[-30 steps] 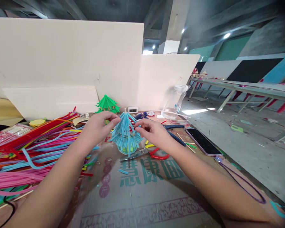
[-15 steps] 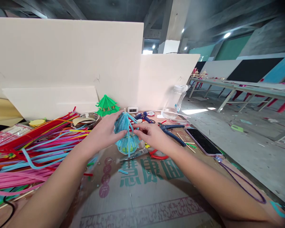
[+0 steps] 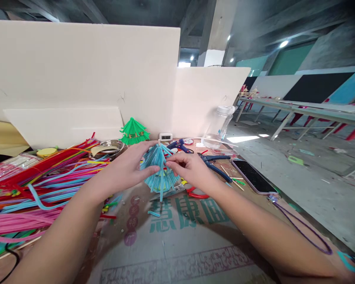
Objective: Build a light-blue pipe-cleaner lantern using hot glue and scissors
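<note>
A small blue cone-shaped model made of pipe cleaners (image 3: 160, 173) stands on the cardboard-covered table (image 3: 177, 240), its strands hanging down like a roof. My left hand (image 3: 133, 167) wraps round its left side, fingers and thumb pressed on the strands. My right hand (image 3: 185, 167) pinches the strands on its right side near the top. A finished green model of the same shape (image 3: 133, 132) stands behind, by the white board.
A big heap of coloured pipe cleaners (image 3: 35, 185) fills the left. Scissors with red handles (image 3: 180, 191), blue pliers (image 3: 214, 163), a phone (image 3: 251, 175) with a purple cord, a clear jar (image 3: 219, 126), a metal bowl (image 3: 108, 146) and white boards behind.
Both hands have closed in on the blue model and pressed its strands downward; the left hand moved from the tip to round its side.
</note>
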{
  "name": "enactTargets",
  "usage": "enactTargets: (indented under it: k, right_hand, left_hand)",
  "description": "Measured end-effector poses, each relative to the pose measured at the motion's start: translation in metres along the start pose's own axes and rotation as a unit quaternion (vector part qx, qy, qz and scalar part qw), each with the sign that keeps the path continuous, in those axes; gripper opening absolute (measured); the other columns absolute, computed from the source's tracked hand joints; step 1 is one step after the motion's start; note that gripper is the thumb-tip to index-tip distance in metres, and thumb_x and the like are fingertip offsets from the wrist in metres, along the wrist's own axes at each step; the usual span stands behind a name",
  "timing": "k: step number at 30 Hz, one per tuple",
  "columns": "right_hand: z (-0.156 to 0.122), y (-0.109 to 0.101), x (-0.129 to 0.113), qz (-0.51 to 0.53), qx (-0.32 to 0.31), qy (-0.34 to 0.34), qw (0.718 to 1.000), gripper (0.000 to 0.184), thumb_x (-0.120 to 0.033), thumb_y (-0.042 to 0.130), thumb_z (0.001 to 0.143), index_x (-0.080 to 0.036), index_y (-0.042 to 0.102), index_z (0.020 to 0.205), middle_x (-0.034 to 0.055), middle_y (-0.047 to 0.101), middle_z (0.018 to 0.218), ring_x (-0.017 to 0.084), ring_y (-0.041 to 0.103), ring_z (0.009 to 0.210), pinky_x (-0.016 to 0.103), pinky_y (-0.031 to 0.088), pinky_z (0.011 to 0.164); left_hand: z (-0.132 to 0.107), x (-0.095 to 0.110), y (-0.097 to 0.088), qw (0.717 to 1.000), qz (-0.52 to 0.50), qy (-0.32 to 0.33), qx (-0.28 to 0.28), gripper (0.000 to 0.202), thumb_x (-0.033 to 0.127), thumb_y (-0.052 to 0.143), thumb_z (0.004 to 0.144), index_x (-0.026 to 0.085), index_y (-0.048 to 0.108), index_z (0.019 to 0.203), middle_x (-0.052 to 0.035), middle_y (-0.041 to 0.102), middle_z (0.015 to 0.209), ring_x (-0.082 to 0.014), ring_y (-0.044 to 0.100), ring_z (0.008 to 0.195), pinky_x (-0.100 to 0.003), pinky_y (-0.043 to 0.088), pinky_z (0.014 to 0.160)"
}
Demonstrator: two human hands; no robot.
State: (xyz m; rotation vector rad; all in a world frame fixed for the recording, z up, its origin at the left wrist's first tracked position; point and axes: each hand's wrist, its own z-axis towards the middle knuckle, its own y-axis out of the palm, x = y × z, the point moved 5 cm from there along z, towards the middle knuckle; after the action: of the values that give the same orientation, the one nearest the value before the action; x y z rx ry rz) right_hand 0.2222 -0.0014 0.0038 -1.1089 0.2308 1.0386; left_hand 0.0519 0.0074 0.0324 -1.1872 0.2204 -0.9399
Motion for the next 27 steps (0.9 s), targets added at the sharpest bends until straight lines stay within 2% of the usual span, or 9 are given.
enactTargets:
  k: [4,11,15,20,24,27]
  right_hand:
    - [-0.003,-0.001,-0.009,-0.038,-0.013,0.006,0.999,0.021,-0.023,0.056,0.091,-0.017,0.072,0.08,-0.0031,0.057,0.057,0.009,0.047,0.054,0.022,0.032,0.056]
    - [-0.005,-0.001,-0.016,-0.073,-0.025,-0.006,0.997,0.024,-0.023,0.055,0.092,-0.017,0.07,0.075,-0.0032,0.056,0.058,0.008,0.044,0.054,0.023,0.028,0.056]
    - [-0.005,0.0,-0.014,-0.072,-0.024,-0.007,0.997,0.023,-0.026,0.056,0.093,-0.017,0.071,0.078,-0.0034,0.057,0.058,0.008,0.045,0.054,0.023,0.03,0.058]
    - [-0.005,-0.002,-0.012,-0.082,-0.022,-0.01,0.996,0.023,-0.027,0.055,0.093,-0.017,0.072,0.08,-0.0031,0.058,0.058,0.009,0.047,0.054,0.023,0.031,0.058]
    - [-0.005,-0.015,-0.013,-0.08,0.003,-0.015,0.997,0.025,-0.03,0.054,0.093,-0.017,0.071,0.08,-0.0025,0.06,0.059,0.009,0.051,0.055,0.023,0.033,0.057]
    - [-0.004,-0.028,-0.012,-0.071,0.031,-0.005,0.997,0.031,-0.036,0.052,0.094,-0.016,0.07,0.079,-0.0021,0.058,0.057,0.01,0.051,0.053,0.023,0.034,0.054]
  left_hand:
    - [0.001,0.003,-0.001,0.998,-0.016,-0.029,0.052,0.053,0.051,0.053,0.089,0.02,0.051,0.132,-0.008,0.06,0.13,-0.026,0.057,0.118,-0.039,0.046,0.1]
    - [0.004,0.009,0.003,0.994,-0.007,-0.03,0.101,0.041,0.041,0.056,0.087,0.017,0.056,0.121,-0.0071,0.064,0.118,-0.0235,0.059,0.111,-0.037,0.045,0.097]
    - [0.006,0.008,0.004,0.995,-0.007,-0.014,0.103,0.037,0.039,0.055,0.088,0.018,0.056,0.119,-0.0062,0.064,0.117,-0.0228,0.06,0.109,-0.036,0.046,0.094]
    - [0.006,0.004,0.005,0.995,0.001,-0.017,0.103,0.04,0.041,0.054,0.09,0.017,0.056,0.122,-0.0077,0.064,0.119,-0.0236,0.06,0.111,-0.037,0.046,0.095]
    - [0.006,0.001,0.006,0.996,0.0,-0.012,0.084,0.048,0.044,0.05,0.093,0.014,0.052,0.13,-0.0097,0.062,0.128,-0.0235,0.056,0.119,-0.037,0.042,0.104]
    - [0.007,-0.002,0.006,0.997,-0.015,-0.008,0.08,0.045,0.042,0.046,0.096,0.014,0.053,0.131,-0.0091,0.061,0.131,-0.022,0.055,0.122,-0.036,0.041,0.106]
